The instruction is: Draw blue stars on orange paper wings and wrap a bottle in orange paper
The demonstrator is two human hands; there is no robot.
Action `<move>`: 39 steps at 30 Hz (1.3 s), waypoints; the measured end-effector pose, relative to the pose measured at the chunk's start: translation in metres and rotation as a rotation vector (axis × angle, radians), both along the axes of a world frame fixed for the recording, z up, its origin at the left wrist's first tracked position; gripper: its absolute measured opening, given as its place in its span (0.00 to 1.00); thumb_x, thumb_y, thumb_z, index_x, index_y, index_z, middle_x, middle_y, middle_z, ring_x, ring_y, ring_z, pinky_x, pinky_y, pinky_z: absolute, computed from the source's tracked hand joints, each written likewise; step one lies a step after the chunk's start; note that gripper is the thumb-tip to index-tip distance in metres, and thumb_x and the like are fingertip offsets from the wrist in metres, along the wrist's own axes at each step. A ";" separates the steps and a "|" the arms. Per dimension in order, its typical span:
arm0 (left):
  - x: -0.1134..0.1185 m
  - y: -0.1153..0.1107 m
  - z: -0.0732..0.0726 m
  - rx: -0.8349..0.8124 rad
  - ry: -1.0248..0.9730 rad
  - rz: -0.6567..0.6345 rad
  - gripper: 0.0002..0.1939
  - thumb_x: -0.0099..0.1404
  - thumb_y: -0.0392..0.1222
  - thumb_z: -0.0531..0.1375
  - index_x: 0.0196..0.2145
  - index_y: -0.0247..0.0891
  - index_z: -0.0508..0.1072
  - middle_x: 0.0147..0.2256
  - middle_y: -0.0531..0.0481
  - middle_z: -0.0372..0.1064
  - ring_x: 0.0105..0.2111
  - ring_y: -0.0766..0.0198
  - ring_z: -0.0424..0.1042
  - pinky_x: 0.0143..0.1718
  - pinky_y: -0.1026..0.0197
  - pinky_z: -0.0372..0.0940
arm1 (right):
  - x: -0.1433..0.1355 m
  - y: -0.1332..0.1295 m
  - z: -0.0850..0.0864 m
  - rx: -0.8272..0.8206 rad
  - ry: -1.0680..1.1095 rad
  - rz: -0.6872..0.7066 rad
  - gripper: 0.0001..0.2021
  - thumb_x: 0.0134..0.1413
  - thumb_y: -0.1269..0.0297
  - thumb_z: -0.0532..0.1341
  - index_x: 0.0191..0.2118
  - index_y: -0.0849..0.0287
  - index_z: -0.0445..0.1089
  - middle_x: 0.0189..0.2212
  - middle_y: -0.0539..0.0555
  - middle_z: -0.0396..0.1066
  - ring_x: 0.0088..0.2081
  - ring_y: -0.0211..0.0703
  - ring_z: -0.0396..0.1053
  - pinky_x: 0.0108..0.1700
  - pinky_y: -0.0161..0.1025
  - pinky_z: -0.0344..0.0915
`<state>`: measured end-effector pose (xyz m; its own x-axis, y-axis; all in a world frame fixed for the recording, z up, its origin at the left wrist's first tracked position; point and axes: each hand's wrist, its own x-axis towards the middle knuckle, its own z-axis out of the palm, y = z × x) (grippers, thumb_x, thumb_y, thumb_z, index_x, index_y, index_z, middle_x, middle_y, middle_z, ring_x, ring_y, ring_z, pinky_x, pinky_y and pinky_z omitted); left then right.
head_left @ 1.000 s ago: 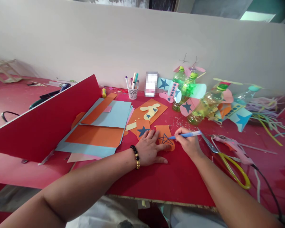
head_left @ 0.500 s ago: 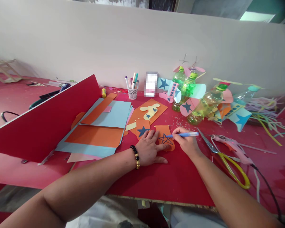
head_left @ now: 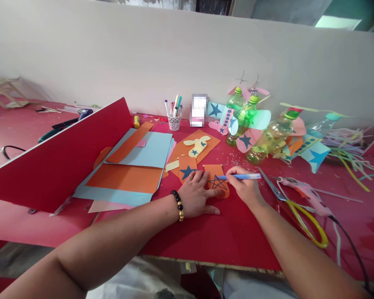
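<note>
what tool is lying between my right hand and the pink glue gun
The yellow-handled scissors lie between your right hand and the pink glue gun, blades pointing away from you, as the head view shows.

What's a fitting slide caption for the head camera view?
The left hand presses orange paper as the right hand holds a blue pen at its outlined star.

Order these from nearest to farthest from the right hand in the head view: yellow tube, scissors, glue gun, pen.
1. Pen: held in the right hand.
2. Scissors: just to its right.
3. Glue gun: farther right.
4. Yellow tube: far left, beyond the papers.
</note>
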<state>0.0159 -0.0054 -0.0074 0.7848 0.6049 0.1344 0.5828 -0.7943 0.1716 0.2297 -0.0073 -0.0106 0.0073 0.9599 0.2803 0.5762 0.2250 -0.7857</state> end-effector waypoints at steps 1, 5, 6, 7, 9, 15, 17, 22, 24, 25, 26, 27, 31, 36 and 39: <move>0.000 0.000 -0.001 0.005 0.000 -0.001 0.34 0.59 0.73 0.47 0.58 0.60 0.63 0.61 0.43 0.51 0.59 0.40 0.49 0.57 0.39 0.45 | 0.000 0.000 -0.001 0.004 0.004 0.007 0.07 0.55 0.62 0.57 0.28 0.56 0.66 0.23 0.49 0.69 0.29 0.42 0.69 0.33 0.37 0.63; 0.001 0.000 -0.002 0.010 0.007 0.003 0.34 0.58 0.73 0.48 0.58 0.60 0.63 0.61 0.43 0.51 0.59 0.40 0.49 0.57 0.39 0.45 | -0.001 0.001 -0.002 -0.002 0.007 0.015 0.06 0.55 0.61 0.57 0.30 0.56 0.66 0.25 0.49 0.70 0.30 0.43 0.70 0.34 0.37 0.64; 0.001 0.000 -0.001 0.007 0.009 0.004 0.34 0.58 0.73 0.48 0.58 0.60 0.63 0.61 0.43 0.51 0.59 0.40 0.49 0.57 0.39 0.45 | -0.001 0.001 -0.001 -0.006 0.000 0.013 0.06 0.54 0.61 0.58 0.29 0.56 0.66 0.24 0.49 0.70 0.29 0.42 0.69 0.33 0.37 0.64; 0.001 0.000 -0.001 0.003 0.010 0.003 0.34 0.58 0.73 0.48 0.58 0.60 0.63 0.61 0.43 0.51 0.59 0.39 0.49 0.57 0.39 0.45 | -0.002 0.000 0.000 -0.010 -0.008 0.009 0.06 0.54 0.62 0.58 0.28 0.56 0.66 0.24 0.49 0.69 0.28 0.42 0.69 0.33 0.37 0.63; 0.001 0.000 0.000 -0.006 0.011 0.002 0.34 0.59 0.73 0.47 0.58 0.60 0.63 0.61 0.42 0.50 0.59 0.39 0.49 0.57 0.39 0.45 | -0.002 -0.001 0.002 -0.013 -0.009 0.002 0.06 0.53 0.63 0.57 0.27 0.56 0.65 0.22 0.49 0.69 0.27 0.42 0.68 0.32 0.37 0.63; 0.000 0.000 0.001 0.003 0.020 0.006 0.34 0.59 0.73 0.48 0.58 0.61 0.62 0.62 0.43 0.50 0.59 0.40 0.50 0.57 0.39 0.44 | -0.001 0.000 -0.001 0.016 -0.007 0.008 0.07 0.55 0.60 0.57 0.30 0.56 0.67 0.25 0.50 0.71 0.30 0.43 0.69 0.34 0.38 0.64; 0.000 0.000 0.001 0.001 0.023 0.005 0.34 0.59 0.73 0.48 0.58 0.61 0.62 0.62 0.43 0.50 0.58 0.40 0.50 0.57 0.39 0.44 | 0.000 0.002 -0.003 0.011 -0.013 0.004 0.07 0.56 0.59 0.57 0.31 0.55 0.67 0.26 0.50 0.71 0.30 0.43 0.70 0.34 0.38 0.65; 0.000 0.000 0.001 -0.010 0.020 0.002 0.34 0.59 0.73 0.48 0.58 0.60 0.62 0.62 0.43 0.50 0.59 0.39 0.49 0.57 0.39 0.45 | 0.001 0.004 -0.006 0.008 -0.016 0.001 0.06 0.56 0.60 0.57 0.31 0.55 0.66 0.27 0.51 0.72 0.31 0.43 0.71 0.35 0.38 0.65; 0.000 -0.001 0.002 -0.009 0.015 0.002 0.33 0.59 0.73 0.48 0.58 0.61 0.62 0.62 0.43 0.50 0.59 0.39 0.49 0.57 0.38 0.45 | 0.000 0.004 -0.006 0.010 -0.018 0.000 0.06 0.56 0.60 0.57 0.31 0.55 0.66 0.27 0.51 0.72 0.31 0.43 0.71 0.35 0.38 0.65; 0.000 -0.001 0.002 -0.011 0.014 0.004 0.33 0.59 0.73 0.48 0.58 0.61 0.63 0.62 0.43 0.50 0.59 0.39 0.49 0.57 0.38 0.44 | 0.000 0.004 -0.006 0.010 -0.021 0.000 0.06 0.56 0.60 0.57 0.31 0.55 0.66 0.27 0.51 0.72 0.31 0.44 0.71 0.35 0.38 0.65; 0.000 -0.001 0.002 -0.015 0.015 0.005 0.33 0.59 0.73 0.48 0.58 0.61 0.63 0.62 0.44 0.50 0.59 0.40 0.49 0.57 0.38 0.44 | 0.000 0.004 -0.006 0.011 -0.026 0.000 0.06 0.56 0.60 0.57 0.31 0.55 0.66 0.27 0.50 0.71 0.31 0.43 0.71 0.35 0.38 0.65; 0.000 -0.001 0.003 -0.019 0.018 0.005 0.33 0.59 0.73 0.48 0.58 0.61 0.63 0.62 0.44 0.50 0.59 0.40 0.49 0.57 0.38 0.44 | 0.000 0.004 -0.006 0.013 -0.030 0.001 0.06 0.56 0.60 0.57 0.31 0.55 0.66 0.26 0.50 0.72 0.31 0.43 0.71 0.34 0.38 0.65; 0.001 -0.001 0.003 -0.027 0.026 0.008 0.33 0.59 0.72 0.48 0.58 0.61 0.63 0.62 0.44 0.50 0.60 0.40 0.49 0.57 0.38 0.44 | 0.000 0.005 -0.007 0.012 -0.032 0.005 0.06 0.55 0.60 0.57 0.31 0.55 0.67 0.26 0.50 0.72 0.31 0.43 0.71 0.35 0.38 0.65; 0.000 0.000 0.001 -0.020 0.014 0.006 0.33 0.59 0.73 0.48 0.58 0.60 0.63 0.62 0.44 0.51 0.59 0.39 0.49 0.58 0.38 0.44 | 0.000 0.004 -0.007 0.014 -0.028 0.010 0.07 0.55 0.60 0.57 0.30 0.55 0.66 0.25 0.50 0.71 0.29 0.44 0.70 0.34 0.38 0.65; 0.000 0.000 0.000 -0.002 0.004 0.005 0.34 0.58 0.73 0.48 0.58 0.60 0.63 0.61 0.43 0.51 0.59 0.39 0.50 0.58 0.38 0.45 | -0.001 0.003 -0.005 0.000 -0.017 0.014 0.07 0.55 0.60 0.57 0.29 0.55 0.66 0.24 0.50 0.70 0.28 0.43 0.70 0.32 0.38 0.64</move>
